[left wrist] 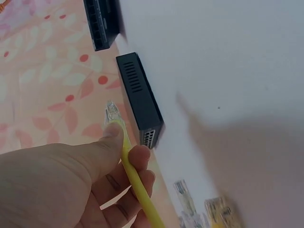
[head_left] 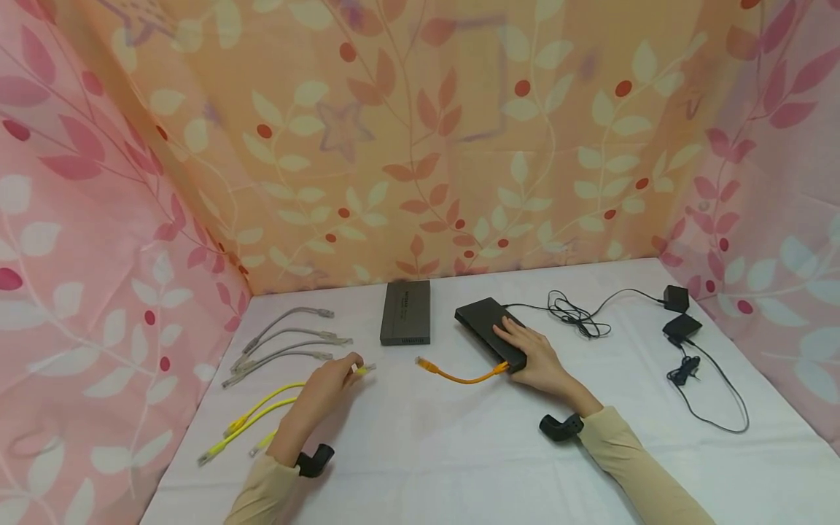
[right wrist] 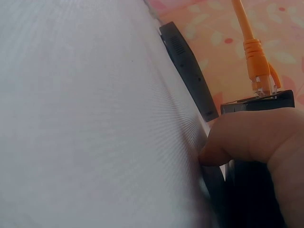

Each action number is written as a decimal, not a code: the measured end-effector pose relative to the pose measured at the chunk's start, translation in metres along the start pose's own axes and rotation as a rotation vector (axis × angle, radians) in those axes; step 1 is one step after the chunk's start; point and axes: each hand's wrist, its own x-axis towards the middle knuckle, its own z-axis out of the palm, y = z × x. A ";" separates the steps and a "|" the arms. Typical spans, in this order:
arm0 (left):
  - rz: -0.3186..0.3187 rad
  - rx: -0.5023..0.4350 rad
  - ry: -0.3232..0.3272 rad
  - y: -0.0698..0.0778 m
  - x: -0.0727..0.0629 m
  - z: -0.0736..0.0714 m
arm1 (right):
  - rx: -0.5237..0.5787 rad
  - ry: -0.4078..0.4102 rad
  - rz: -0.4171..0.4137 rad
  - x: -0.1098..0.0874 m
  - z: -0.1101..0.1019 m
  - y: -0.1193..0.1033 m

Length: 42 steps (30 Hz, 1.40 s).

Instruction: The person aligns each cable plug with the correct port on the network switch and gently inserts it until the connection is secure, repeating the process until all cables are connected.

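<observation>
My left hand point(head_left: 323, 390) pinches a yellow network cable point(left wrist: 141, 194) between thumb and fingers, just behind its clear plug point(left wrist: 112, 111). The plug points forward past the fingertips. On the right, my right hand point(head_left: 541, 364) grips a black network switch point(head_left: 483, 319) by its near right end, thumb and fingers on opposite sides. A short orange network cable point(head_left: 462, 380) is plugged into the switch's front at that end; its other plug lies loose to the left. The right wrist view shows the orange plug point(right wrist: 259, 78) seated in the port edge, beside my hand.
A second, dark grey switch point(head_left: 405, 313) lies at the back centre. Several grey cables point(head_left: 285, 333) and more yellow cables point(head_left: 262, 415) lie at left. A thin black power cord point(head_left: 577, 315) runs from the held switch to an adapter point(head_left: 676, 298); another adapter point(head_left: 682, 327) lies nearby.
</observation>
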 end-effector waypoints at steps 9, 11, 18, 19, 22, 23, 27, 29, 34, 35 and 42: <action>0.020 -0.019 -0.032 0.010 0.012 0.004 | -0.007 -0.006 0.003 0.001 -0.001 0.000; 0.033 -0.031 -0.039 0.012 0.015 0.005 | -0.001 -0.004 0.000 0.001 -0.001 0.001; 0.051 -0.066 -0.082 0.022 0.021 0.008 | 0.006 -0.006 -0.003 0.001 0.002 0.005; 0.049 -0.072 -0.092 0.023 0.022 0.009 | 0.010 -0.006 -0.002 0.000 0.002 0.005; 0.036 -0.097 -0.115 0.027 0.024 0.012 | 0.009 -0.010 -0.001 0.000 0.002 0.006; 0.034 -0.102 -0.119 0.028 0.025 0.014 | 0.007 -0.009 -0.001 0.000 0.002 0.006; 0.031 -0.137 -0.124 0.033 0.027 0.018 | 0.006 -0.009 0.000 0.000 0.002 0.005; 0.032 -0.157 -0.128 0.035 0.028 0.020 | 0.006 -0.008 -0.001 0.000 0.002 0.006; 0.085 -0.179 -0.121 0.040 0.030 0.024 | 0.008 -0.005 -0.004 0.000 0.002 0.006; 0.103 -0.179 -0.116 0.040 0.030 0.025 | 0.008 -0.004 -0.005 0.000 0.002 0.006; 0.171 -0.207 -0.078 0.048 0.034 0.030 | 0.015 -0.005 -0.006 -0.001 0.002 0.006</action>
